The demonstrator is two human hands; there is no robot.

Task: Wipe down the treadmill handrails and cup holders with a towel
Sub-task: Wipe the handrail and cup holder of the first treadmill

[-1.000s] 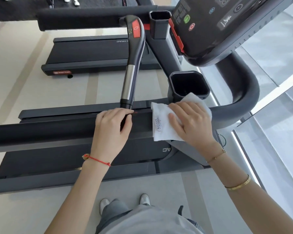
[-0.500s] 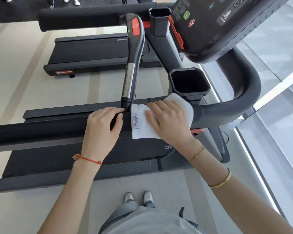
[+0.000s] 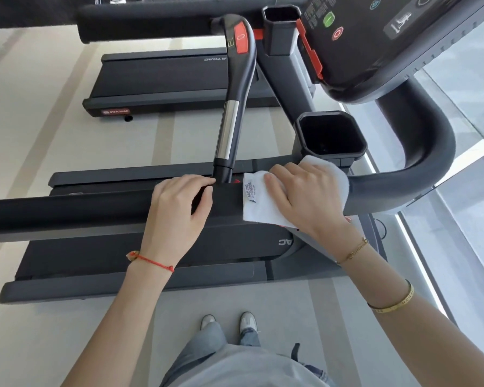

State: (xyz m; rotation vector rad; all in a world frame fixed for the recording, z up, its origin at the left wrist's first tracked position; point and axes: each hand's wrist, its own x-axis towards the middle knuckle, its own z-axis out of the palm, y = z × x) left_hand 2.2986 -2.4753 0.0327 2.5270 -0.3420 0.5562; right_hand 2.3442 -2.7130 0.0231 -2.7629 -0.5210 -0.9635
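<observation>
Towel (image 3: pixel 266 210): white, with a printed label. Handrail (image 3: pixel 67 213): black; upright grip (image 3: pixel 236 88) black with a chrome band and red panel. Left wrist cord (image 3: pixel 154 262): red.

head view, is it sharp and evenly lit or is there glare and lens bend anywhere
Head view: mostly sharp, and the towel label print is visible but too small to read. Bright daylight washes out the floor strip at right. A specular highlight runs down the chrome grip. Wide-angle distortion bows the handrail and the console edges.
</observation>
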